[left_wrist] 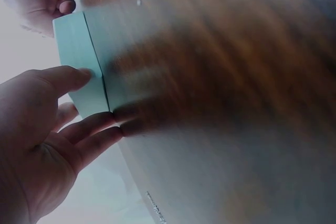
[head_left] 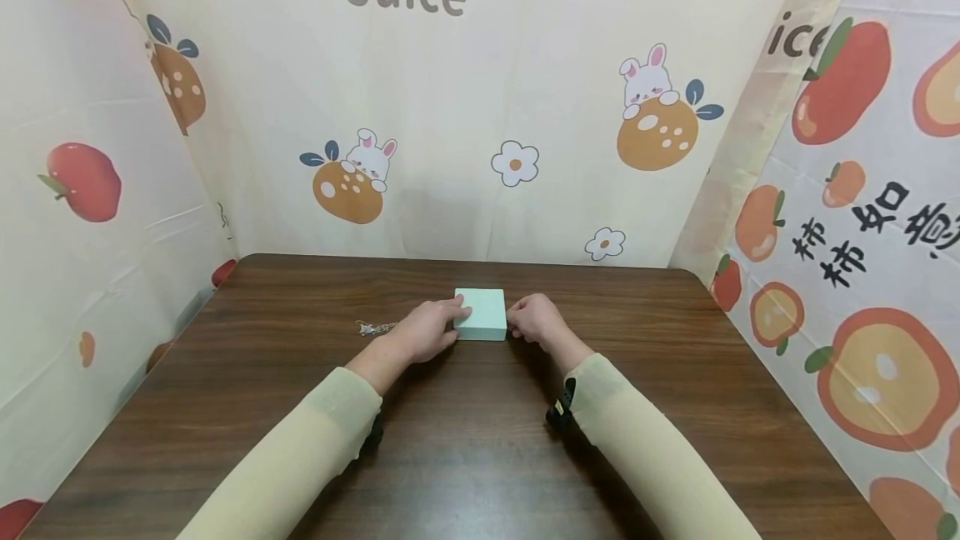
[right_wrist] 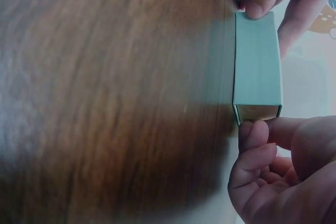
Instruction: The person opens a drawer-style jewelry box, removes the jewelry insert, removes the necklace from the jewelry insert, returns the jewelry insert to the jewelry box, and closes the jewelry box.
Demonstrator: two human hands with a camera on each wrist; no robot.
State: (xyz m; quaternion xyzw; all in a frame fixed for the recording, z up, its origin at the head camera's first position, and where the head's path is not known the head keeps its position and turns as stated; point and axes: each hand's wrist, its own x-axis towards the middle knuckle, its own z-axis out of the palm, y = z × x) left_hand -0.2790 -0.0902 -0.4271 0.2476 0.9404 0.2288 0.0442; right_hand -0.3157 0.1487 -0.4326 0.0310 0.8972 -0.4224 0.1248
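Note:
A small mint-green box [head_left: 481, 319] with a sleeve-like outer shell rests on the table near its far edge. My left hand [head_left: 431, 329] grips its left end, thumb on the near side [left_wrist: 75, 59] and other fingers around the end. At the right end is my right hand [head_left: 536, 319], its thumb and forefinger pinched together at the box's open end [right_wrist: 257, 112], where a brownish inner face shows. What lies between those fingertips is hidden. A thin silver chain [head_left: 374, 328] lies on the table just left of my left hand.
The dark wood-grain table [head_left: 465, 457] spreads around both forearms. Behind it hangs a printed cream curtain [head_left: 442, 107], with further fruit-printed curtains at the left and right sides. A black wrist strap [head_left: 561, 409] shows at the right sleeve.

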